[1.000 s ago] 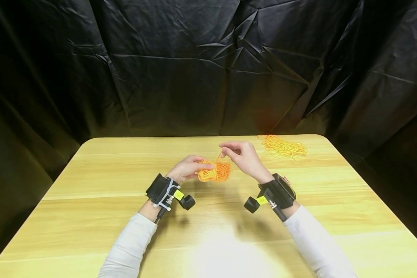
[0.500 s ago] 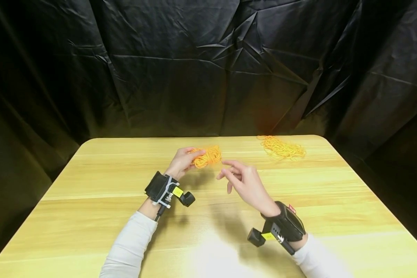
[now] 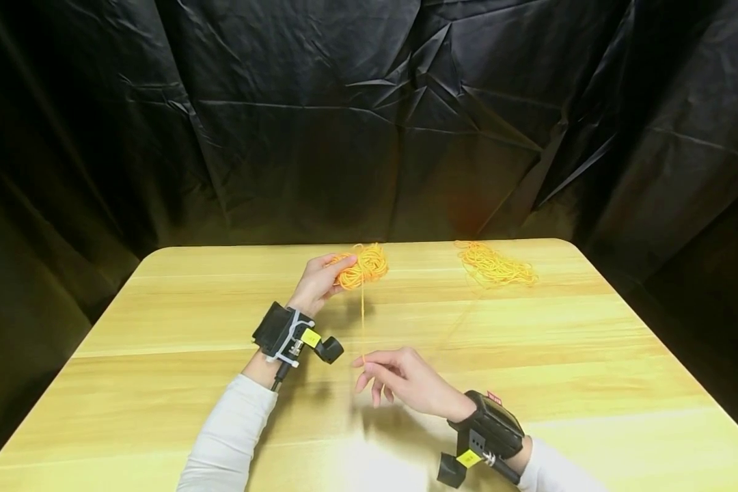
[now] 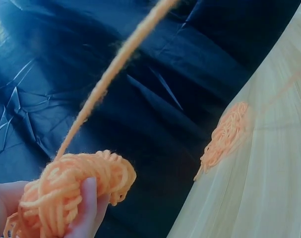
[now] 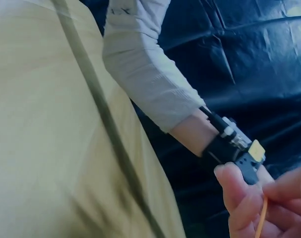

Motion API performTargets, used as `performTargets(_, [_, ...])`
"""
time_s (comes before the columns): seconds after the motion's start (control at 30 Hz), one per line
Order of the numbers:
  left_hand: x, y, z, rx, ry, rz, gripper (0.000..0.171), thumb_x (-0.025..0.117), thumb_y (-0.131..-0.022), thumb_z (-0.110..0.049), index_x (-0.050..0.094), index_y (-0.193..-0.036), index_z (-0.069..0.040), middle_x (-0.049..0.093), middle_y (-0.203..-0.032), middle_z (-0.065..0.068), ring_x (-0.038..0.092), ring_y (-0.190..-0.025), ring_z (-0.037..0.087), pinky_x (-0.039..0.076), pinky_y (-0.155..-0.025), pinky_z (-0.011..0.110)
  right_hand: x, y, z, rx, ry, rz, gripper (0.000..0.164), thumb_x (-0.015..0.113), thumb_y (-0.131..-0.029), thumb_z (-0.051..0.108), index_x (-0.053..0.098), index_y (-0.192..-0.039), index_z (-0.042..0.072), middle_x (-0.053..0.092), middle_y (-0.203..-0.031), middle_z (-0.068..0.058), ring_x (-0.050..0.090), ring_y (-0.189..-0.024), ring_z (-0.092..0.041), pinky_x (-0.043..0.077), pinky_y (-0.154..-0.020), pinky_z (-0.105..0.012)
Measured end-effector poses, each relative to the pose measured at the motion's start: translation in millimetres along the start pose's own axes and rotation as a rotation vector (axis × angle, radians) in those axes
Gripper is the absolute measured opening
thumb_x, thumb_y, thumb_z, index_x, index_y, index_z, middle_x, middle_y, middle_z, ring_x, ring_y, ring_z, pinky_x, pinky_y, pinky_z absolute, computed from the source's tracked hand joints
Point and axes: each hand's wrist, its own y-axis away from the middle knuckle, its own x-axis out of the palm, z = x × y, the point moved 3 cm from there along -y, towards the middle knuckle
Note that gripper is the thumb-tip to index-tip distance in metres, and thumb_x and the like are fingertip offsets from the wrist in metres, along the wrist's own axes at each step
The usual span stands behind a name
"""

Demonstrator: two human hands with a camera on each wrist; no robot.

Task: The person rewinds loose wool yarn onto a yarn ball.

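Note:
A wound bundle of orange-yellow yarn (image 3: 372, 265) is held in my left hand (image 3: 320, 279), above the far part of the table. The left wrist view shows my fingers gripping this thick yarn bundle (image 4: 66, 193) from both sides. A yarn strand (image 3: 363, 314) runs straight from it toward my right hand (image 3: 408, 383), which pinches the strand between thumb and forefinger nearer the front. In the right wrist view the pinched strand (image 5: 262, 218) shows at lower right. The right hand's other fingers are loosely bent.
A loose pile of yellow-orange yarn (image 3: 495, 265) lies at the table's far right. A faint, blurred strand slants from it toward my right hand. The wooden table (image 3: 160, 410) ends at a black sheet (image 3: 295, 171) hung behind it.
My right hand has drawn back from beside the bundle toward the front, and the strand now stretches between both hands. My left hand has moved slightly farther away and left with the bundle.

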Motion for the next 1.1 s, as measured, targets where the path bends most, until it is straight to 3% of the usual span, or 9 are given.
performTargets(0.1, [0.6,0.1,0.0,-0.015,0.013,0.030,0.037,0.056,-0.088,-0.014,0.049,-0.117,0.008,0.058,-0.078,0.001,0.059,-0.065,0.006,0.052,-0.061,0.021,0,-3,-9,0.027,-0.047,0.062,0.029,0.042,-0.094,0.014,0.057,-0.108,-0.008,0.063,-0.080,-0.019,0.056,-0.053,-0.026,0.046,-0.044,-0.027])
performTargets(0.23, [2.9,0.5,0.4,-0.028,0.043,0.109,0.038,0.053,-0.089,-0.014,0.046,-0.118,0.010,0.059,-0.079,0.003,0.060,-0.067,0.008,0.053,-0.069,0.027,-12,-11,-36,0.178,-0.191,0.059,0.031,0.043,-0.094,0.018,0.056,-0.108,-0.008,0.061,-0.075,-0.014,0.051,-0.051,-0.012,0.040,-0.043,-0.019])
performTargets(0.4, [5.4,1.7,2.8,-0.056,-0.001,0.187,0.038,0.052,-0.090,-0.016,0.047,-0.117,0.010,0.060,-0.080,0.004,0.060,-0.067,0.009,0.053,-0.066,0.025,-40,-21,-75,0.341,-0.426,-0.068,0.037,0.042,-0.094,0.020,0.049,-0.107,-0.014,0.052,-0.066,0.002,0.040,-0.050,-0.002,0.030,-0.043,-0.013])
performTargets(0.47, [6.8,2.2,4.5,-0.068,-0.042,0.221,0.037,0.053,-0.090,-0.016,0.048,-0.116,0.010,0.060,-0.081,0.004,0.060,-0.067,0.009,0.053,-0.064,0.023,-51,-27,-85,0.356,-0.479,-0.123,0.036,0.040,-0.094,0.018,0.046,-0.105,-0.015,0.049,-0.064,0.004,0.039,-0.049,-0.001,0.027,-0.042,-0.012])
performTargets(0.57, [9.6,3.2,6.9,-0.076,-0.105,0.288,0.037,0.054,-0.089,-0.017,0.050,-0.115,0.010,0.062,-0.079,0.003,0.059,-0.066,0.009,0.053,-0.061,0.022,-67,-35,-92,0.371,-0.525,-0.184,0.028,0.035,-0.095,0.016,0.050,-0.094,-0.008,0.048,-0.065,0.004,0.039,-0.049,-0.001,0.028,-0.041,-0.011])
performTargets(0.77, [13.4,6.1,10.7,-0.100,-0.194,0.413,0.034,0.054,-0.088,-0.014,0.052,-0.111,0.011,0.063,-0.078,0.003,0.060,-0.067,0.010,0.053,-0.061,0.023,-94,-48,-83,0.400,-0.585,-0.285,0.026,0.035,-0.096,0.018,0.051,-0.077,0.011,0.046,-0.062,0.006,0.040,-0.049,-0.001,0.029,-0.042,-0.012])
performTargets(0.9, [13.8,7.2,12.6,-0.112,-0.250,0.470,0.031,0.055,-0.087,-0.013,0.053,-0.108,0.010,0.064,-0.079,0.003,0.061,-0.069,0.012,0.052,-0.063,0.023,-104,-56,-69,0.382,-0.549,-0.314,0.024,0.039,-0.095,0.021,0.052,-0.080,0.008,0.048,-0.061,0.005,0.039,-0.047,-0.002,0.028,-0.043,-0.013])
performTargets(1.1, [14.5,6.3,17.7,-0.126,-0.291,0.463,0.029,0.059,-0.085,-0.013,0.056,-0.105,0.008,0.066,-0.079,0.004,0.063,-0.070,0.013,0.052,-0.074,0.032,-107,-61,-43,0.329,-0.376,-0.288,0.028,0.042,-0.095,0.024,0.053,-0.098,-0.003,0.047,-0.065,0.004,0.040,-0.050,-0.003,0.029,-0.046,-0.014])
